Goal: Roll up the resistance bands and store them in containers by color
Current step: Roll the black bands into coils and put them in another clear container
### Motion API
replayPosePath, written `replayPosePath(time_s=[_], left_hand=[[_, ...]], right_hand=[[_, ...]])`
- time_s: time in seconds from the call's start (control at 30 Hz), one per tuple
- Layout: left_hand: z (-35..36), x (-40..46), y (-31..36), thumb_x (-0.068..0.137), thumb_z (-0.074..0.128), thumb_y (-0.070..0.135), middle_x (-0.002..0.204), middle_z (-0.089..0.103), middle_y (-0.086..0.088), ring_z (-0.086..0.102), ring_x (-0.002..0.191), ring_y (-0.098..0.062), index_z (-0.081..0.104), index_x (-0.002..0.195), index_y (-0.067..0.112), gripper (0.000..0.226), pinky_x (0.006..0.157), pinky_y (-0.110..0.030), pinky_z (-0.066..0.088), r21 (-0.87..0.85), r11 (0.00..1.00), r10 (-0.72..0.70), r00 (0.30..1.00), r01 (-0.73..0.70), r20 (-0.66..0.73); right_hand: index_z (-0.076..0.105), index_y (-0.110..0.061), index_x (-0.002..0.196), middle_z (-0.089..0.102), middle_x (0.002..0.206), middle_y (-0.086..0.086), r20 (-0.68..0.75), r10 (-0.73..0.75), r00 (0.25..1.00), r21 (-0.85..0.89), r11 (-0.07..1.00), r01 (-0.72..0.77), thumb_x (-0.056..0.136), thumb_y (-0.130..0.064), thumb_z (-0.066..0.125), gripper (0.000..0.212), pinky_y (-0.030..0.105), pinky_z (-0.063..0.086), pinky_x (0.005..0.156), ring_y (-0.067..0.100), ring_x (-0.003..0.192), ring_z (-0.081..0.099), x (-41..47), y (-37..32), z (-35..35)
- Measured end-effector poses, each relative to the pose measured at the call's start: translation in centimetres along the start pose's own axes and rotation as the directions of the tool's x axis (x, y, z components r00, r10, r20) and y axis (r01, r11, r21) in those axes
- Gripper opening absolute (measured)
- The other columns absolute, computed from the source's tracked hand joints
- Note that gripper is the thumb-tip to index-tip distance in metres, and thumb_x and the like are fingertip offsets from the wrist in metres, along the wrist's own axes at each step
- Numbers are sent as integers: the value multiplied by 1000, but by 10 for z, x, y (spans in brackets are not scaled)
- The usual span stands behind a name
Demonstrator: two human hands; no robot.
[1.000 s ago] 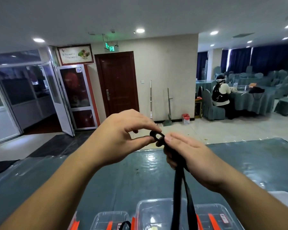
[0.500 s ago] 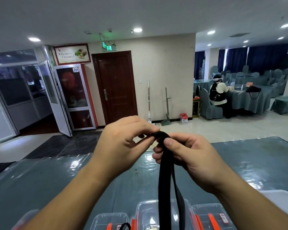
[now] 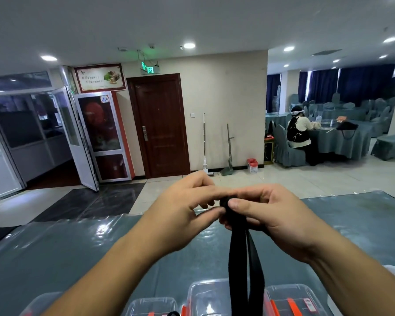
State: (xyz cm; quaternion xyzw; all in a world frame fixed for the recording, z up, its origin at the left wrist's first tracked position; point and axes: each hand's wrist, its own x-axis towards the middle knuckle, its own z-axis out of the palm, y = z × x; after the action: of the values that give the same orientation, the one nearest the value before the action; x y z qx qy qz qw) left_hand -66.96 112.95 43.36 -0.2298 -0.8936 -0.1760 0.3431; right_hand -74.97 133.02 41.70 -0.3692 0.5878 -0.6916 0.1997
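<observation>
The black resistance band [image 3: 237, 254] is flat and matte, its top end wound into a small tight coil (two strands hang down). Left hand [image 3: 183, 213] and right hand [image 3: 265, 215] pinch that coil above the tabletop [image 3: 82, 254], over clear containers [image 3: 210, 297].

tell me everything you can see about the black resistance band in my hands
The black resistance band is a flat, matte, rubbery-looking strap. Its top end is wound into a small tight roll, pinched between the left hand and the right hand, held in the air above the grey-green table cover. Below the roll, two flat lengths hang straight down, passing in front of the clear containers and out of frame.
</observation>
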Motion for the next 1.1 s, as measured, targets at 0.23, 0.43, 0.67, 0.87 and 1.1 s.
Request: replayPosePath(time_s=[0.23, 0.43, 0.67, 0.87, 1.1], left_hand=[[5, 4, 8, 93, 73, 9, 108, 65, 11, 59, 99, -4, 72, 114, 19, 23, 81, -12, 44, 50, 998, 49, 988, -42, -145], [12, 4, 20, 88, 79, 10, 103, 66, 11, 63, 94, -8, 75, 103, 19, 18, 76, -15, 49, 27, 999, -13, 965, 21, -260], [-2, 1, 18, 90, 79, 14, 103, 73, 16, 68, 89, -3, 76, 114, 25, 27, 78, -23, 55, 21, 999, 28, 998, -27, -52], [14, -6, 19, 91, 77, 14, 101, 75, 10, 66, 90, -3, 78, 109, 17, 18, 83, -19, 52, 161, 987, 45, 940, 11, -340], [33, -8, 24, 85, 82, 13, 96, 68, 13, 68, 90, -6, 74, 97, 21, 16, 77, -17, 55, -60, 985, -172, 914, 161, -368]], right_hand=[[80, -11, 109, 78, 103, 17, 29, -18, 999, 111, 994, 15, 84, -34, 76, 34, 31, 60, 86, 23, 93, 75, -2, 0, 1], [79, -19, 114, 77, 94, 6, -7, -136, 991, -117, 984, 134, 93, -23, 68, 24, 25, 56, 76, 14, 77, 67, -2, -7, -1], [80, -17, 100, 72, 84, 0, 102, -25, 994, -294, 954, 54, 90, -27, 69, 18, 23, 54, 75, 10, 78, 66, -7, -17, -10], [82, -12, 100, 78, 91, 12, -57, -45, 997, -36, 998, 43, 85, -28, 78, 22, 28, 60, 82, 19, 84, 70, -3, -4, 1], [82, -23, 107, 79, 92, 1, -101, -128, 987, -180, 978, 108, 90, -25, 73, 19, 18, 54, 70, 4, 76, 65, -6, 0, 1]])
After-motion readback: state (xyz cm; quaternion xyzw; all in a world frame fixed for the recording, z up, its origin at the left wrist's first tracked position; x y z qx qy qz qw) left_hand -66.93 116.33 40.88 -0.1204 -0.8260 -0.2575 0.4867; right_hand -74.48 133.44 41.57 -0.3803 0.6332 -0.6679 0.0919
